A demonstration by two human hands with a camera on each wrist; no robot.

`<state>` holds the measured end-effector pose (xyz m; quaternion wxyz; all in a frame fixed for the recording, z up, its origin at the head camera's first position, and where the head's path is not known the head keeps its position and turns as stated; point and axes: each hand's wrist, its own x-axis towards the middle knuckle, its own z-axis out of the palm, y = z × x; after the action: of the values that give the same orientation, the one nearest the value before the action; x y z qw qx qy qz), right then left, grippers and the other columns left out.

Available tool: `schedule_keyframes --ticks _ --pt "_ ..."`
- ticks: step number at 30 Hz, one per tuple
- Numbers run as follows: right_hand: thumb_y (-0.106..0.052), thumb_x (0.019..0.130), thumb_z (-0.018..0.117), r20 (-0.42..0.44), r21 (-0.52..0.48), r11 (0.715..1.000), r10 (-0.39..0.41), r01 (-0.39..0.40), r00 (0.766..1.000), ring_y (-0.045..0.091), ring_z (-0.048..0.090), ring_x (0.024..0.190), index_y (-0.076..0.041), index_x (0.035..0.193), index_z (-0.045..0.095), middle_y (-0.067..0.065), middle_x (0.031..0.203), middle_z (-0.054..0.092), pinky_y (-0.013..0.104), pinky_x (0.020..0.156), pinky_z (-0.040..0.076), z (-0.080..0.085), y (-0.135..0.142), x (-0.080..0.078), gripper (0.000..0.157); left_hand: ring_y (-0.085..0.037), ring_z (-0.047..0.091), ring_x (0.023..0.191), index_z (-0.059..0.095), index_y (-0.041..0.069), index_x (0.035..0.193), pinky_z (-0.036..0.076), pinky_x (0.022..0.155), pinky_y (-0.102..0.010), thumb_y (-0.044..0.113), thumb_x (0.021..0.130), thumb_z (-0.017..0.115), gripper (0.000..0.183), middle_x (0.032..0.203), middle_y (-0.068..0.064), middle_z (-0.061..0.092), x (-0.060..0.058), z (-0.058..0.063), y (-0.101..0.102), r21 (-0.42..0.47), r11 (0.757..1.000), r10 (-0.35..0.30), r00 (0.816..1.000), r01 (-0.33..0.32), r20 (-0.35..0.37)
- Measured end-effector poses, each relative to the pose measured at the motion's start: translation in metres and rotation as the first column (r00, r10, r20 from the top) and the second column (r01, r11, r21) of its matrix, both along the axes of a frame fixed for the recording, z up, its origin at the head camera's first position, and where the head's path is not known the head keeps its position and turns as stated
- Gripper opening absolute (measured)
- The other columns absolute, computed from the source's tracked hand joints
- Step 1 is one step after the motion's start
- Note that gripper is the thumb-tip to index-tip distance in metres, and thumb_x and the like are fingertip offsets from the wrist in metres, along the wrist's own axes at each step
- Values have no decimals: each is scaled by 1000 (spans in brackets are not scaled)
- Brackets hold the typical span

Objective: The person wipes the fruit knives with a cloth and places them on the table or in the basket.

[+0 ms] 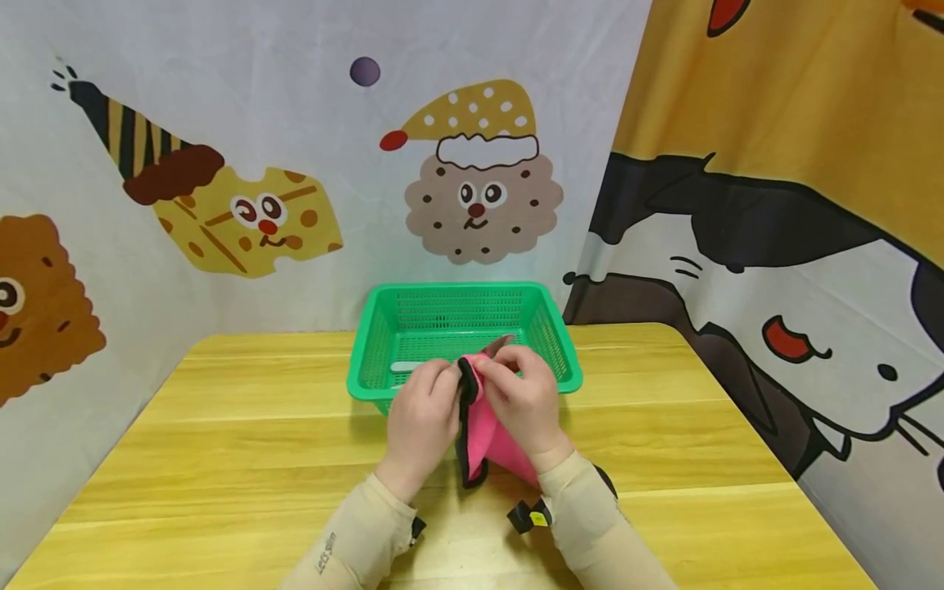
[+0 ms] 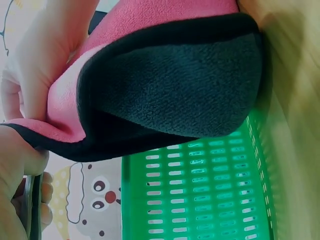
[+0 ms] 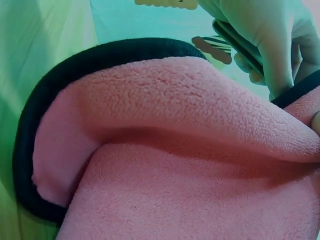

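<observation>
A pink towel [image 1: 483, 426] with black edging and a dark grey reverse hangs folded between both hands, over the front of the green basket [image 1: 571, 360]. My left hand [image 1: 422, 422] grips its black edge. Between the left thumb and fingers also shows a thin dark flat piece [image 2: 34, 207], its kind unclear. My right hand [image 1: 527, 401] pinches the pink side with thumb and fingers. Just beyond the fingertips, a brownish shiny tip [image 1: 498, 345] sticks up. In the right wrist view the towel [image 3: 150, 185] fills most of the picture in soft folds.
The basket stands at the back of the wooden table [image 1: 243, 459], near a curtain [image 1: 295, 65] printed with cartoon figures. Inside the basket lies a white, handle-like piece [image 1: 405, 367]. Black straps with a yellow label [image 1: 540, 519] show by the right wrist.
</observation>
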<state>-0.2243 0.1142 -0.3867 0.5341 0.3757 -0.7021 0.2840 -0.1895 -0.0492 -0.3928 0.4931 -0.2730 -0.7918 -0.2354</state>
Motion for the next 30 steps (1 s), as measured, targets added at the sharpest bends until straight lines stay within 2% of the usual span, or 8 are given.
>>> schedule_keyframes --ticks 10,18,22,26,30 --pt "1 83 69 61 -94 986 -131 136 990 26 56 71 -10 93 79 12 83 58 37 58 49 2 24 -10 18 -26 64 79 64 -2 97 57 67 -36 3 87 72 14 92 -12 63 2 -1 4 -17 1000 -9 1000 9 2" --pt "0 82 73 114 -124 974 -178 191 977 26 56 71 -7 94 78 14 86 58 36 56 48 5 37 -13 14 -26 64 78 63 -1 96 58 67 -35 6 89 70 12 91 -12 64 1 -2 4 -6 1000 -23 1000 23 10" --pt "-1 83 73 133 -167 957 -214 235 968 26 56 70 -6 95 78 14 88 58 36 55 49 8 43 -13 14 -27 64 81 62 -2 98 58 69 -36 2 86 73 16 93 -14 63 1 -1 3 -6 999 -38 999 38 26" --pt "0 83 73 135 -212 945 -222 247 966 25 55 70 -7 99 79 14 87 58 32 55 44 11 49 -14 19 -29 64 84 62 -2 100 58 71 -37 1 84 74 21 95 -15 62 1 0 -1 4 999 -43 998 43 49" --pt "1 84 71 118 -247 945 -192 216 974 26 55 73 -8 100 79 15 87 58 29 58 41 14 53 -14 20 -29 63 84 62 -2 100 57 71 -39 2 85 74 20 96 -15 62 1 2 -5 33 999 -34 997 31 70"
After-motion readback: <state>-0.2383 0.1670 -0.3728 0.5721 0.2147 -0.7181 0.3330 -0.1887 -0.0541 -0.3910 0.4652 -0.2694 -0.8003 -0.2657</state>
